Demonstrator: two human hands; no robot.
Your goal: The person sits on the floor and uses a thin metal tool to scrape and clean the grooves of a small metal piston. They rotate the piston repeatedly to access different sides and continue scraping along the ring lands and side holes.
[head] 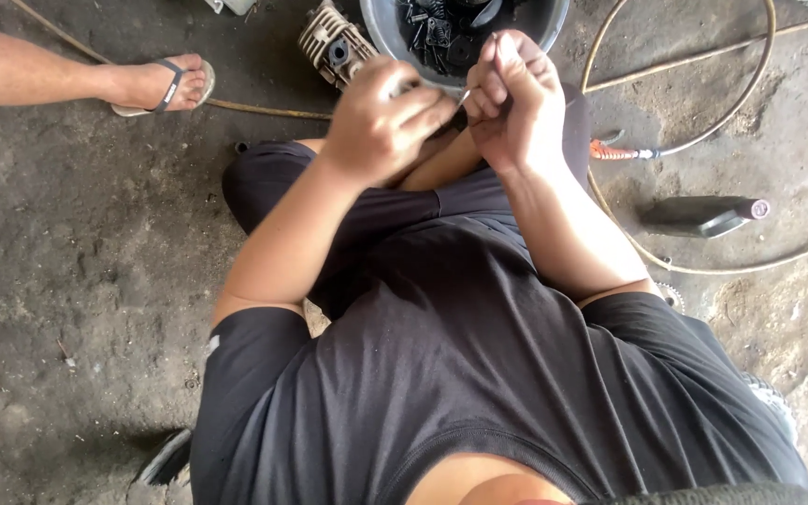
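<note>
My left hand (381,122) and my right hand (516,98) are raised close together in front of my chest, above my crossed legs. Both are closed around a small thin metal part (465,95) that shows only as a bright sliver between the fingertips. Its shape is mostly hidden by my fingers. Just beyond my hands stands a round grey basin (554,19) holding several dark metal parts.
A finned metal engine cylinder (334,42) lies left of the basin. A thin hose (703,122) with an orange nozzle (610,150) loops over the dirt floor at right, near a dark bottle (703,215). Another person's sandalled foot (165,84) rests at upper left.
</note>
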